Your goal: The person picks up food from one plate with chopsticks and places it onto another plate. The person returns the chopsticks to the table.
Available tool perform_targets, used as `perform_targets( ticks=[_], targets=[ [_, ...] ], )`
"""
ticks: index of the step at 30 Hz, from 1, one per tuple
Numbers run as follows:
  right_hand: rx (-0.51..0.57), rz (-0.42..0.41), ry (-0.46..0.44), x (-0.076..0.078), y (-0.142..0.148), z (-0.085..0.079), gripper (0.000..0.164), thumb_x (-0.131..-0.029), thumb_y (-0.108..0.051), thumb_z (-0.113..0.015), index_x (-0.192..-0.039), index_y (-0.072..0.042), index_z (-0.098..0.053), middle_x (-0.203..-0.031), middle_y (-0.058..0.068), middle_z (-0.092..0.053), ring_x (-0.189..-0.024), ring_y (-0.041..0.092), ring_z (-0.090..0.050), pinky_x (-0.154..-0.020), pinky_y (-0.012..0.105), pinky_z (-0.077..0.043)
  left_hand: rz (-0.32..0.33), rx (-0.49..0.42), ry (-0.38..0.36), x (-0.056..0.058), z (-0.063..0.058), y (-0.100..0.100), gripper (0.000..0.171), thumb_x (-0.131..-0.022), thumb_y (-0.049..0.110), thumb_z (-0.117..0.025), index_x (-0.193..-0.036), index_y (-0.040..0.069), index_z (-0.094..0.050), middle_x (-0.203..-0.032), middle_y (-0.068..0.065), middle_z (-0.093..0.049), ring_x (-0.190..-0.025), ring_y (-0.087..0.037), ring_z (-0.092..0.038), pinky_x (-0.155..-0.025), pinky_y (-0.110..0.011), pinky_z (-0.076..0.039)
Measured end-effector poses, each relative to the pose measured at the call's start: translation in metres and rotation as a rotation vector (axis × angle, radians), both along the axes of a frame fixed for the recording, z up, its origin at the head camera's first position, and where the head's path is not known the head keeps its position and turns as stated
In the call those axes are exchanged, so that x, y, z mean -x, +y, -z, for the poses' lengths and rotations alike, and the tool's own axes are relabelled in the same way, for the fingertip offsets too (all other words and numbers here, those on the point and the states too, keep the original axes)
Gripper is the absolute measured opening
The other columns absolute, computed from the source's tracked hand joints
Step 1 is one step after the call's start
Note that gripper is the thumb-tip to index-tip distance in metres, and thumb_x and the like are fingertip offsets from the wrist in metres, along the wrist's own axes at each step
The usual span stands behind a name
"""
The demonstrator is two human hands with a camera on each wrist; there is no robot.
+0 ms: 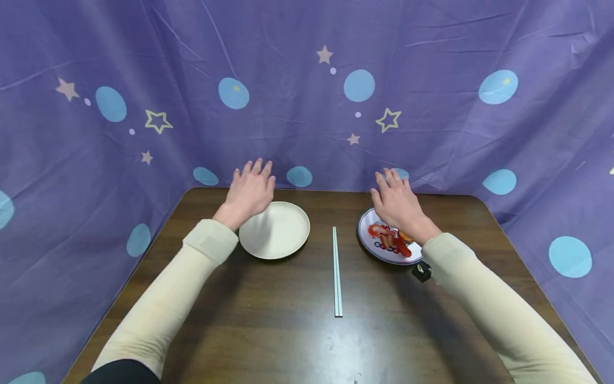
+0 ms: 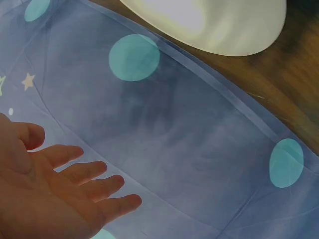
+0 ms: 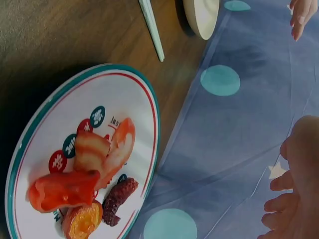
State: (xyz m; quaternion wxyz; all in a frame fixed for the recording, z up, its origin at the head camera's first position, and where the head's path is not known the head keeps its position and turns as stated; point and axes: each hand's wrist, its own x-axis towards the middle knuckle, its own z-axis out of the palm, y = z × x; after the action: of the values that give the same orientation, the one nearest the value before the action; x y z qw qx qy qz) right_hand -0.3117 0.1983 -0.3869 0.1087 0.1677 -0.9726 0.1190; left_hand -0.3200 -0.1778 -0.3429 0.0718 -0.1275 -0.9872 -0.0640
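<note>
My left hand (image 1: 251, 191) hovers above the far left edge of a cream plate (image 1: 274, 234), its fingers extended and holding nothing. In the left wrist view the palm side of the left hand (image 2: 65, 184) shows, apart from the plate (image 2: 234, 35). My right hand (image 1: 397, 201) is raised over a patterned plate (image 1: 371, 253), fingers extended, with nothing in it. On that plate lie several food pieces, among them a red piece (image 3: 65, 190), a striped slice (image 3: 91, 151), a dark bumpy piece (image 3: 118, 199) and a round orange-centred piece (image 3: 82, 221). Pale chopsticks (image 1: 337, 272) lie between the plates.
A brown wooden table (image 1: 268, 330) carries everything. Purple curtain (image 1: 297, 48) with stars and blue spots surrounds its back and sides. A small black object (image 1: 421, 271) shows beside my right cuff, at the near edge of the patterned plate.
</note>
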Motion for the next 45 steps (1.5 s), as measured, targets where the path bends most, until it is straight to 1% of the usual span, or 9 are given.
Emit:
perform_targets(
  ticks=[9, 12, 18, 24, 27, 30, 35, 41, 45],
  targets=[
    [-0.013, -0.022, 0.022, -0.003, -0.008, 0.003, 0.062, -0.112, -0.033, -0.035, -0.159, 0.007, -0.036, -0.165, 0.031, -0.028, -0.155, 0.046, -0.020, -0.128, 0.066, -0.015, -0.015, -0.015, -0.009, -0.001, -0.002, -0.009, 0.060, -0.114, 0.034, -0.028, -0.166, 0.003, -0.030, -0.169, -0.025, -0.022, -0.155, -0.050, -0.016, -0.125, -0.073, -0.012],
    [-0.010, -0.028, 0.022, -0.005, -0.011, 0.005, 0.061, -0.112, -0.032, -0.035, -0.159, 0.006, -0.036, -0.164, 0.031, -0.029, -0.155, 0.046, -0.020, -0.128, 0.065, -0.015, -0.018, -0.011, -0.017, -0.001, -0.001, -0.012, 0.061, -0.114, 0.035, -0.025, -0.166, 0.003, -0.029, -0.169, -0.026, -0.021, -0.155, -0.051, -0.016, -0.125, -0.073, -0.012],
    [0.002, -0.047, 0.028, -0.012, -0.019, 0.007, 0.059, -0.112, -0.030, -0.039, -0.159, 0.006, -0.038, -0.164, 0.031, -0.031, -0.156, 0.045, -0.021, -0.128, 0.065, -0.018, -0.025, -0.018, -0.022, -0.002, 0.004, -0.018, 0.061, -0.114, 0.035, -0.025, -0.165, 0.002, -0.030, -0.169, -0.027, -0.022, -0.154, -0.052, -0.016, -0.125, -0.074, -0.012],
    [-0.005, -0.061, 0.032, -0.017, -0.028, 0.009, 0.060, -0.112, -0.033, -0.036, -0.160, 0.004, -0.038, -0.165, 0.029, -0.030, -0.156, 0.044, -0.021, -0.129, 0.062, -0.017, -0.028, -0.030, -0.019, -0.003, 0.009, -0.024, 0.062, -0.114, 0.035, -0.025, -0.165, 0.001, -0.031, -0.168, -0.028, -0.025, -0.153, -0.053, -0.018, -0.124, -0.074, -0.012],
    [-0.004, -0.075, 0.054, -0.020, -0.033, 0.011, 0.059, -0.112, -0.032, -0.037, -0.159, 0.004, -0.040, -0.164, 0.029, -0.032, -0.155, 0.045, -0.023, -0.129, 0.062, -0.019, -0.031, -0.032, -0.015, -0.005, 0.010, -0.027, 0.061, -0.113, 0.034, -0.026, -0.164, 0.000, -0.032, -0.167, -0.028, -0.025, -0.153, -0.053, -0.020, -0.124, -0.074, -0.013],
    [-0.006, -0.096, 0.064, -0.026, -0.039, 0.012, 0.059, -0.112, -0.032, -0.036, -0.158, 0.004, -0.041, -0.163, 0.029, -0.034, -0.155, 0.044, -0.025, -0.128, 0.063, -0.020, -0.039, -0.027, -0.027, -0.008, 0.011, -0.030, 0.061, -0.113, 0.033, -0.027, -0.164, 0.000, -0.031, -0.168, -0.028, -0.025, -0.153, -0.053, -0.020, -0.124, -0.074, -0.013],
    [-0.013, -0.132, 0.061, -0.031, -0.047, 0.013, 0.060, -0.112, -0.033, -0.035, -0.159, 0.005, -0.040, -0.163, 0.030, -0.034, -0.155, 0.044, -0.025, -0.128, 0.063, -0.021, -0.053, -0.018, -0.049, -0.012, 0.014, -0.036, 0.062, -0.114, 0.035, -0.024, -0.165, 0.000, -0.029, -0.168, -0.028, -0.023, -0.153, -0.054, -0.019, -0.124, -0.074, -0.013],
    [0.002, -0.136, 0.071, -0.033, -0.051, 0.012, 0.059, -0.112, -0.032, -0.036, -0.159, 0.004, -0.040, -0.163, 0.029, -0.034, -0.154, 0.044, -0.026, -0.128, 0.062, -0.021, -0.066, -0.031, -0.036, -0.014, 0.017, -0.043, 0.062, -0.113, 0.034, -0.024, -0.164, 0.000, -0.030, -0.167, -0.029, -0.025, -0.151, -0.055, -0.022, -0.123, -0.075, -0.016],
    [-0.001, -0.143, 0.071, -0.035, -0.055, 0.014, 0.059, -0.112, -0.032, -0.037, -0.159, 0.004, -0.040, -0.163, 0.029, -0.034, -0.154, 0.044, -0.026, -0.129, 0.061, -0.020, -0.075, -0.040, -0.042, -0.016, 0.019, -0.046, 0.062, -0.113, 0.034, -0.024, -0.165, 0.000, -0.029, -0.167, -0.029, -0.025, -0.151, -0.054, -0.023, -0.124, -0.074, -0.016]
  ],
)
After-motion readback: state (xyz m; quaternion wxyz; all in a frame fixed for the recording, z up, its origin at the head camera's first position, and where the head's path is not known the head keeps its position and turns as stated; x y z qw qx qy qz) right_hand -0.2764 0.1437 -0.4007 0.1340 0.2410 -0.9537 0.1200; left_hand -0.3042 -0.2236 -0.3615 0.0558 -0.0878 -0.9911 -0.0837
